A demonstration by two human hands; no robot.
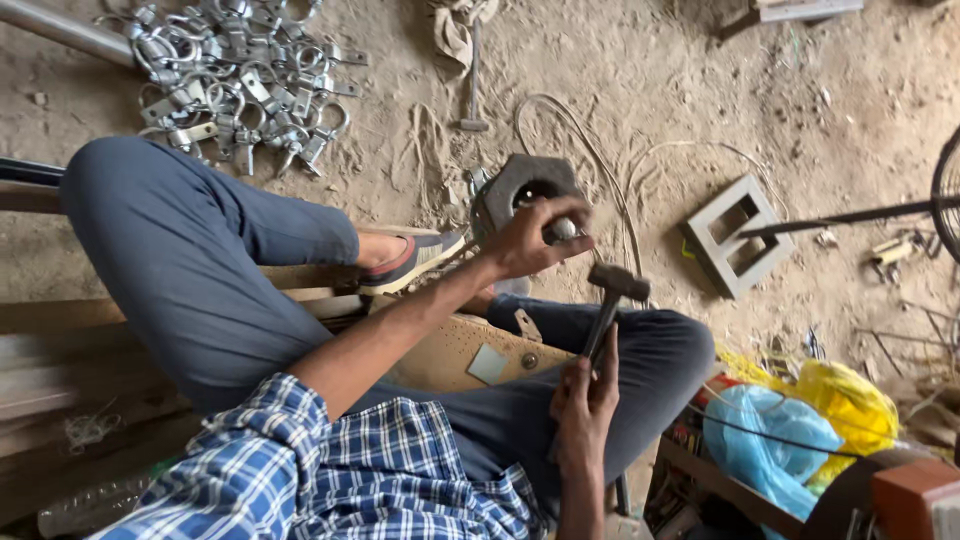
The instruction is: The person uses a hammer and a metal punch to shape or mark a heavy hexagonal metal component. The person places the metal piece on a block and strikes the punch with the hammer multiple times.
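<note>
The right hand (583, 395) is wrapped tight around the handle of a hammer (611, 296), whose dark head sits raised at about 12 o'clock from the fist, just beside the left hand (528, 238). The left hand is closed on a small shiny metal piece (563, 230), pressing it against the mouth of a grey six-sided metal block (520, 185) that stands on the dirt floor (640, 90). The block's hole faces the hands, and its far edges are free all round, with open sand at 12 and 1 o'clock. A striped shoe (415, 258) lies just at 9 o'clock of the block, leaving little room on that side. A second hammer (473, 85) lies on the sand at 12 o'clock, well apart. A heap of shiny metal clamps (245, 70) spreads at 10 o'clock. At 3 o'clock rests a grey square frame (738, 236) with two openings. At 5 o'clock, a blue bag (765, 445) and a yellow bag (850, 400) bunch together, crumpled and unlabelled
</note>
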